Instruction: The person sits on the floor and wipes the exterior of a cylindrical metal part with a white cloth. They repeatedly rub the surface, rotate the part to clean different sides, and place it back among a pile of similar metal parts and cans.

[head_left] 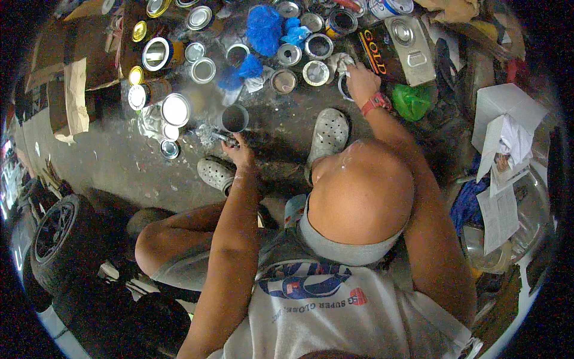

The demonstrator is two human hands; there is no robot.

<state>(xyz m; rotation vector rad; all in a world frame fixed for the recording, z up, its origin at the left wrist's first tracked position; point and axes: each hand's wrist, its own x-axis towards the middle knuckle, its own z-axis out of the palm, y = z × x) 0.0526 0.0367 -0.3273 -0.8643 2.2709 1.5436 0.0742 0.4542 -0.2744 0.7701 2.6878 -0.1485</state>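
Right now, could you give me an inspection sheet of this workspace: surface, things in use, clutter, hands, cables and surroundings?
Surface: dark floor, marked with pale specks and smudges.
Things in use: open grey can just beyond the left hand; small silvery object at its fingers; crumpled white wad at the right hand.
Clutter: many round tins, a blue fluffy bundle, a rectangular tin and a green plastic bag.
Hands: left hand at the silvery object, right hand among the tins; grip unclear on both.
Cables: nothing seen.
Surroundings: wheel and cardboard at left, paper sheets at right.
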